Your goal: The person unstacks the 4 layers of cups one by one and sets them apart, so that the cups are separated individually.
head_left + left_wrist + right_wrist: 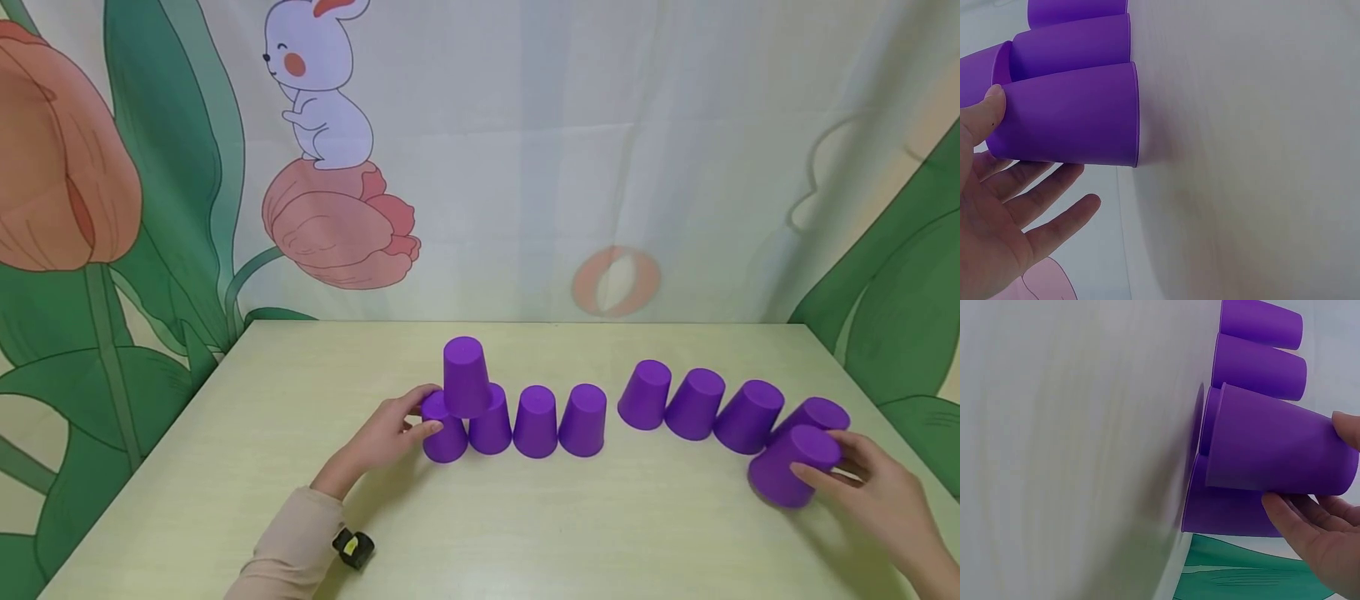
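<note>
My left hand [390,429] holds the leftmost purple cup [445,446], thumb in front and fingers at its far side. That cup stands upside down at the left end of a row. Another upside-down cup [465,375] bridges it and its neighbour [491,429]. In the left wrist view, the thumb lies on the cup wall [1072,119] and the outer fingers spread loosely beside it. My right hand [877,475] grips a tilted purple cup [787,471] above the table. This cup partly hides the rightmost cup [817,412] of the right-hand row.
Two more cups, one [536,423] beside the other [583,422], continue the left row. Several upside-down cups, among them one [695,406] near the middle, form a slanting row on the right. The pale table [525,525] ends at a printed curtain [487,208].
</note>
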Motion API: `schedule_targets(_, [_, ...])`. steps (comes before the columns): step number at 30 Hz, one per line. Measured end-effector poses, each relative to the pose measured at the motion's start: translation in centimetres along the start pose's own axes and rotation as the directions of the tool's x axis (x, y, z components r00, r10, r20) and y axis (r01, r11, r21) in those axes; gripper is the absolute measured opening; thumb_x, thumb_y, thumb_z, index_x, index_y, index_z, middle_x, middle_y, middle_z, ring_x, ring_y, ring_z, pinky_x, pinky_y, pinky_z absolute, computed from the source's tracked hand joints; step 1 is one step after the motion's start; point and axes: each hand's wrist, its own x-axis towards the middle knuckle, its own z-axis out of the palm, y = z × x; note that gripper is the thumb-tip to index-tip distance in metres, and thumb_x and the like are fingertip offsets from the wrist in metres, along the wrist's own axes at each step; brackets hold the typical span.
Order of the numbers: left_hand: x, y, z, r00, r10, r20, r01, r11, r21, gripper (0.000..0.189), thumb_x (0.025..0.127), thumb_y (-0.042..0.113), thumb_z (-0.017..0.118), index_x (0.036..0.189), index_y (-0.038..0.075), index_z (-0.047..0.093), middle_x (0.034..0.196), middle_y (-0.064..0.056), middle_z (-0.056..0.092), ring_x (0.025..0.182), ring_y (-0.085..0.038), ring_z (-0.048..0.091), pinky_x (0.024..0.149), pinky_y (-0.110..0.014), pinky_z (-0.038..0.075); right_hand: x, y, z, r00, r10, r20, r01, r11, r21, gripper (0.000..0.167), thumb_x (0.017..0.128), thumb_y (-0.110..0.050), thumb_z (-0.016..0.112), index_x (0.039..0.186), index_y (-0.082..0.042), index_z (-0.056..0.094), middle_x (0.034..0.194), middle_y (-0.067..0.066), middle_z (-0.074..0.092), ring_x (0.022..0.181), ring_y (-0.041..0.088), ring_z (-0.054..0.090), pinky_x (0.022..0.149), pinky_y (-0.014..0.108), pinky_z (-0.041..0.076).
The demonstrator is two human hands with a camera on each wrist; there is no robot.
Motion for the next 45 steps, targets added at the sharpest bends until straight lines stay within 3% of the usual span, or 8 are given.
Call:
schedule_targets(4, [0.0, 0.0, 0.0, 1.000, 0.005, -0.004, -0.005, 1.000, 0.005, 0.044, 0.090, 0.017, 0.058, 0.129, 0.002, 0.044, 0.113, -0.013, 0.060, 0.099, -0.028, 0.059, 0.072, -0.033, 0.049, 0.0, 0.2, 0.1, 1.000, 0.017, 0.024, -0.016, 1.000, -0.027, 0.069, 0.078, -0.030, 0.072, 0.126, 0.009, 0.041, 0.106, 0.009, 0.062, 0.075, -0.025, 0.038, 0.059, 0.008, 0.039])
schedule_targets(7, [0.0, 0.0, 0.0, 1.000, -0.006, -0.003, 0.006, 1.000, 0.007, 0.044, 0.090, 0.017, 0.058, 0.129, 0.002, 0.044, 0.113, -0.012, 0.060, 0.099, -0.027, 0.059, 0.072, -0.033, 0.048, 0.0, 0.2, 0.1, 0.999, 0.017, 0.037, -0.015, 0.999, -0.052, 0.068, 0.079, -0.030, 0.072, 0.126, 0.009, 0.041, 0.116, 0.032, 0.052, 0.074, -0.026, 0.035, 0.058, 0.008, 0.038])
schedule_targets(14, [0.0, 0.2, -0.2, 1.000, 0.001, 0.002, -0.001, 1.000, 0.009, 0.043, 0.091, 0.018, 0.057, 0.128, 0.002, 0.044, 0.112, -0.013, 0.060, 0.098, -0.027, 0.058, 0.071, -0.032, 0.048, 0.0, 0.2, 0.2, 0.999, 0.023, 0.041, -0.020, 0.998, -0.066, 0.066, 0.080, -0.031, 0.071, 0.125, 0.009, 0.043, 0.114, 0.032, 0.053, 0.074, -0.025, 0.036, 0.058, 0.010, 0.038])
schedule_targets(17, [0.0, 0.2, -0.2, 1.000, -0.002, 0.007, 0.002, 1.000, 0.010, 0.043, 0.091, 0.018, 0.057, 0.128, 0.002, 0.044, 0.113, -0.012, 0.060, 0.099, -0.027, 0.058, 0.072, -0.032, 0.048, 0.0, 0.2, 0.1, 1.000, 0.002, 0.021, -0.001, 0.999, -0.037, 0.067, 0.080, -0.028, 0.071, 0.125, 0.011, 0.042, 0.104, 0.004, 0.062, 0.075, -0.025, 0.038, 0.059, 0.007, 0.040])
schedule_targets(21, [0.1, 0.3, -0.1, 1.000, -0.023, 0.011, 0.023, 1.000, 0.009, 0.044, 0.091, 0.018, 0.057, 0.129, 0.003, 0.043, 0.114, -0.012, 0.059, 0.100, -0.026, 0.058, 0.073, -0.032, 0.048, 0.1, -0.1, -0.2, 0.999, -0.039, -0.036, 0.040, 0.999, 0.037, 0.063, 0.080, -0.021, 0.071, 0.124, 0.013, 0.042, 0.094, -0.030, 0.045, 0.079, -0.025, 0.041, 0.063, 0.003, 0.040])
schedule_targets(27, [0.0, 0.3, -0.1, 1.000, -0.024, 0.007, 0.024, 1.000, 0.010, 0.044, 0.090, 0.018, 0.058, 0.129, 0.002, 0.043, 0.115, -0.013, 0.059, 0.100, -0.027, 0.058, 0.073, -0.033, 0.048, 0.3, -1.2, -0.7, 0.993, -0.020, -0.120, 0.036, 0.991, 0.131, 0.055, 0.081, -0.017, 0.070, 0.124, 0.007, 0.044, 0.095, -0.035, 0.041, 0.083, -0.023, 0.041, 0.068, 0.000, 0.038])
schedule_targets(37, [0.0, 0.1, -0.1, 1.000, -0.016, 0.009, 0.016, 1.000, 0.016, 0.044, 0.091, 0.020, 0.057, 0.128, 0.001, 0.044, 0.114, -0.014, 0.059, 0.100, -0.029, 0.058, 0.072, -0.034, 0.049, 0.3, -2.9, -1.1, 0.994, 0.038, -0.100, -0.015, 0.976, 0.216, 0.056, 0.081, -0.019, 0.070, 0.131, -0.012, 0.046, 0.100, -0.029, 0.047, 0.086, -0.021, 0.046, 0.068, 0.001, 0.039])
schedule_targets(45, [0.0, 0.2, -0.1, 1.000, -0.021, 0.007, 0.021, 1.000, 0.006, 0.044, 0.091, 0.019, 0.057, 0.129, 0.002, 0.044, 0.113, -0.013, 0.059, 0.099, -0.027, 0.058, 0.073, -0.033, 0.048, 0.7, -4.6, -0.2, 0.993, -0.001, -0.114, 0.020, 0.986, 0.167, 0.054, 0.080, -0.022, 0.071, 0.125, -0.003, 0.050, 0.099, -0.029, 0.047, 0.087, -0.018, 0.045, 0.070, 0.001, 0.039])
